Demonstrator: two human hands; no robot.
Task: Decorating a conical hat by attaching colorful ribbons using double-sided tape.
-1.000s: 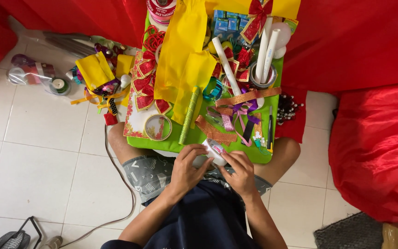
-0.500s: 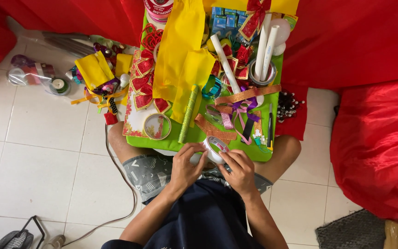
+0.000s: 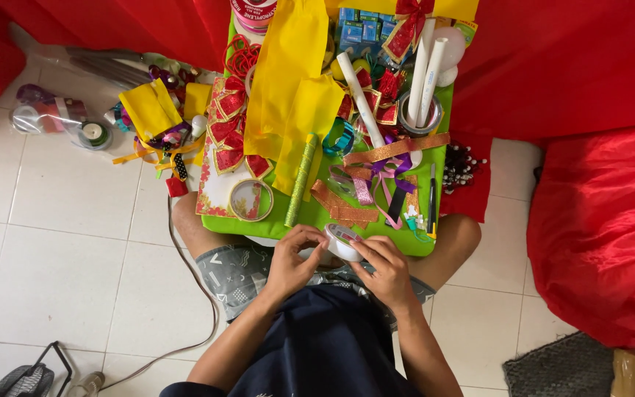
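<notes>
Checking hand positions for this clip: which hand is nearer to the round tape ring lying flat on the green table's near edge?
Left. The left hand sits just below the tape ring, slightly to its right. The right hand is farther off to the right, beyond the white tape roll both hands hold.

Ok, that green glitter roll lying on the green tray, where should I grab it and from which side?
Probably by its near end. The green glitter roll lies lengthwise on the green tray, far end tucked under the yellow cloth. Its near end is bare, beside the round tape ring. Come from above, pinching across its narrow width.
</notes>
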